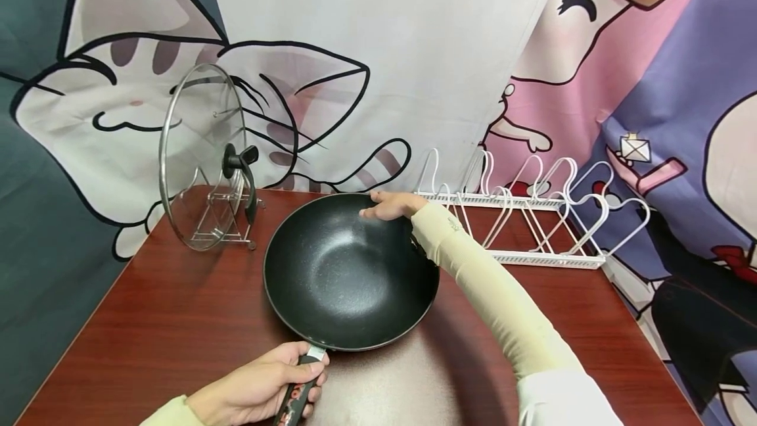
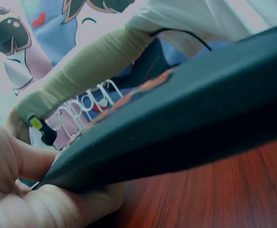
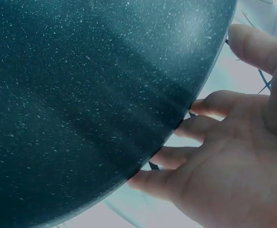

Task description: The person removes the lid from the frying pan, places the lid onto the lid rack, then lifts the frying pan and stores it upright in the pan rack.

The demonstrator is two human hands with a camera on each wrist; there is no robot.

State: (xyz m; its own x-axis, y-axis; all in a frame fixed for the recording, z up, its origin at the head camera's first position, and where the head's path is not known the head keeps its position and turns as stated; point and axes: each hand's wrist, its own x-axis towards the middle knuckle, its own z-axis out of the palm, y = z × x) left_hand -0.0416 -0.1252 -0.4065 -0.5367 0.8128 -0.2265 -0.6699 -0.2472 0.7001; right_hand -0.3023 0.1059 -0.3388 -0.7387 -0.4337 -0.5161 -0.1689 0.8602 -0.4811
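Note:
A black wok (image 1: 349,281) is tilted above the wooden table, its dark inside facing me. My left hand (image 1: 266,380) grips the wok's handle (image 1: 294,400) near the metal joint, thumb on top and fingers wrapped beneath. In the left wrist view, the black handle (image 2: 176,114) runs across the picture above the tabletop. My right hand (image 1: 393,206) is at the wok's far rim. Seen from the right wrist, its fingers (image 3: 176,154) touch the rim with their tips hidden behind it, while the thumb stands apart from them.
At the back left, a glass lid (image 1: 167,169) with a black knob leans upright in a small wire rack (image 1: 227,236). A white rack (image 1: 532,258) with looped dividers lies at the back right. Behind the table (image 1: 177,321) hangs a cartoon-printed cloth (image 1: 449,51).

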